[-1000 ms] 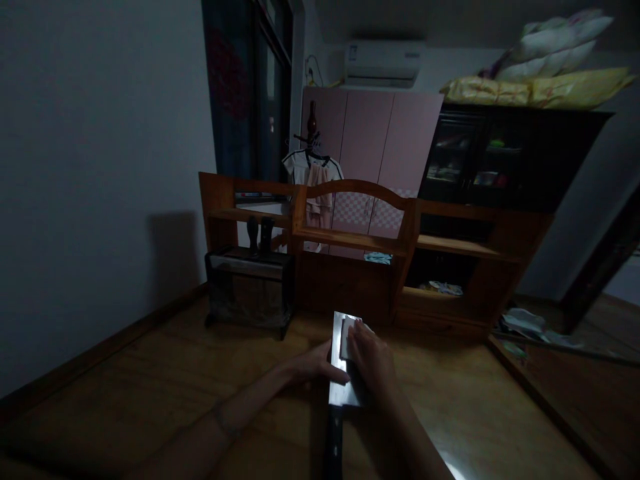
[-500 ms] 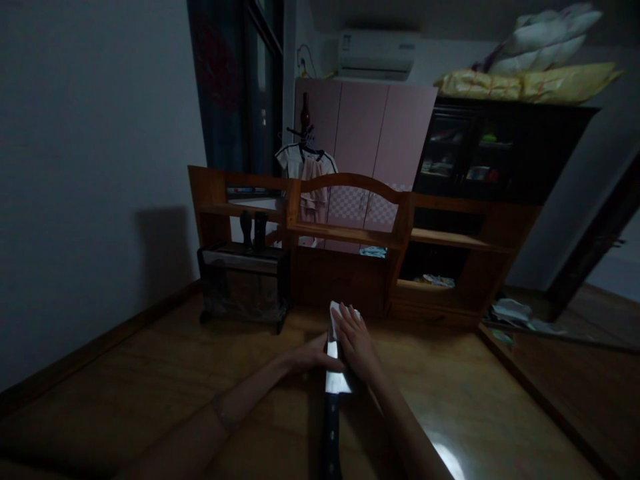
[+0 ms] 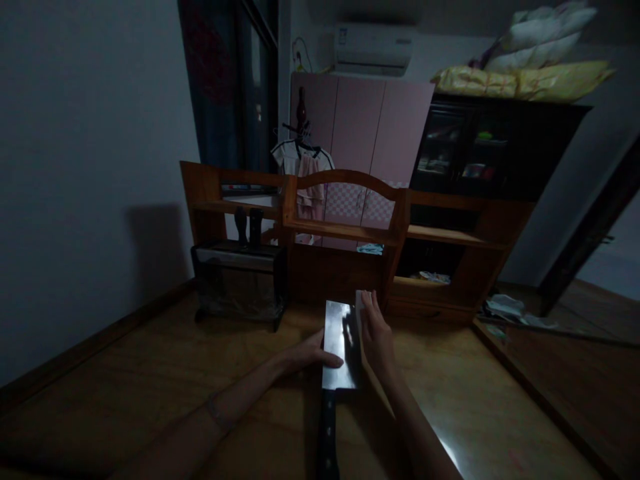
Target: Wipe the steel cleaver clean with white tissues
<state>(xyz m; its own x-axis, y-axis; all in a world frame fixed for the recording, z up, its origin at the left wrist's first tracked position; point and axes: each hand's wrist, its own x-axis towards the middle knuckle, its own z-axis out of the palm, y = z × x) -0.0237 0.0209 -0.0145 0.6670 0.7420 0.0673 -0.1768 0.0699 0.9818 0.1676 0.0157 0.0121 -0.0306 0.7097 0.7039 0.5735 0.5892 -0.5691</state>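
Two dark handles [image 3: 255,227] jutting from holder [image 3: 235,260]; left hand [image 3: 311,353]: grip closed on cleaver [image 3: 338,327]; right hand [image 3: 377,337]: nearly flat, holding white pad [image 3: 359,308].

Cleaver [image 3: 340,337] btwn L hand [image 3: 311,354] & R hand [image 3: 376,338], knife rack [image 3: 237,283] beyond on L

Silver cleaver blade [image 3: 342,339], black handle [image 3: 328,427]

Pink wardrobe [image 3: 356,127], air conditioner [image 3: 373,50] above, dark cabinet [image 3: 530,143], hanging white shirt [image 3: 288,156]
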